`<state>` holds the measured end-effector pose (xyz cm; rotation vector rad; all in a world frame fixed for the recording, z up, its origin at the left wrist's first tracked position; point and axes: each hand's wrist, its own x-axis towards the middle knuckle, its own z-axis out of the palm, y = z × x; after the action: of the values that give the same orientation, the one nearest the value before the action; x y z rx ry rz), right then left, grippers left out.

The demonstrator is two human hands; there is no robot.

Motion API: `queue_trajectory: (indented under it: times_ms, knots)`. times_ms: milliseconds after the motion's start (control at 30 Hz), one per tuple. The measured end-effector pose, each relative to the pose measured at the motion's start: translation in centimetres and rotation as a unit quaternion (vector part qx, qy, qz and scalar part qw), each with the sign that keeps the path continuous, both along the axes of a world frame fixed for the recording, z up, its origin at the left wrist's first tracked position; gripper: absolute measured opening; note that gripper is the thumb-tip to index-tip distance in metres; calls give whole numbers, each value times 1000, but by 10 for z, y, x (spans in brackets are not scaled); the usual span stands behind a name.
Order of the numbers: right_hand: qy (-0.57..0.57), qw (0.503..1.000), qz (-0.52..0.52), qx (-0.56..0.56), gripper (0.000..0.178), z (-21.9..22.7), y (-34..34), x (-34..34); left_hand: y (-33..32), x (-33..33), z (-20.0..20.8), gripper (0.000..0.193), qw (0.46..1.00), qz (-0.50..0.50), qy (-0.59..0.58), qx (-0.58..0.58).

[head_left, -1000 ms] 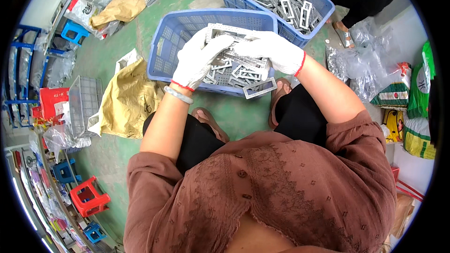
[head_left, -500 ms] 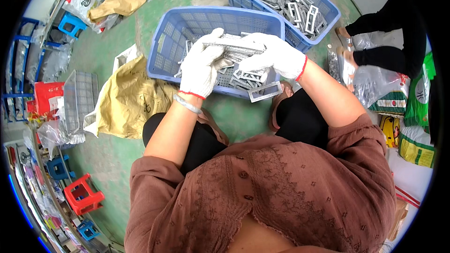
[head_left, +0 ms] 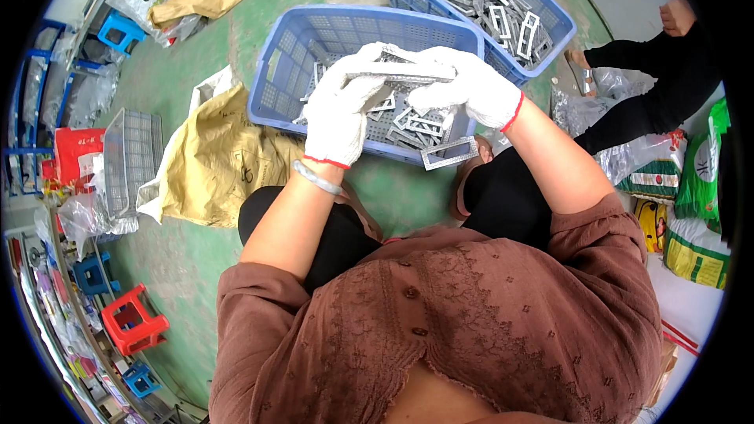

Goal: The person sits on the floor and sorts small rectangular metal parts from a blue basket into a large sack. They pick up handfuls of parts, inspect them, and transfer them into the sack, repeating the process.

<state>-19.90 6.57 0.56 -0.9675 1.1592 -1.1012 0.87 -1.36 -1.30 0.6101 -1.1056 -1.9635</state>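
Note:
Both my hands wear white knitted gloves with red cuffs. Between them, above the nearer blue plastic crate (head_left: 271, 98), are grey rectangular metal frames (head_left: 404, 71), seen nearly edge-on; how many is hard to tell. My left hand (head_left: 339, 102) is closed round their left end, and my right hand (head_left: 471, 88) grips the right end with bent fingers. Below, several loose metal frames (head_left: 424, 126) lie in the crate. One metal frame (head_left: 449, 153) leans over the crate's near rim, under my right hand.
Behind stands a second blue crate (head_left: 556, 6) heaped with similar frames. A yellow sack (head_left: 208, 161) lies left of the near crate. Farther left are a grey mesh basket (head_left: 129, 157) and a red stool (head_left: 133, 320). At right, another person's black-clad leg (head_left: 636, 118) extends beside plastic bags (head_left: 624, 153).
The held metal frames have turned and now look thinner, more edge-on. Both my hands still grip them over the crate. At right, the other person's leg has shifted and a hand shows.

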Motion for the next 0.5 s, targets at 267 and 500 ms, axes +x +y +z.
queue_trajectory:
  times_ms: [267, 500]
  knots:
    - [-4, 1000, -24, 6, 47, 10, 1, 1, 3, 1, -3, 36, 992, 44, -24, -113]
    - [37, 997, -62, -30, 55, 16, 2, 6, 2, 2, 6, 37, 994, 35, -62, -88]
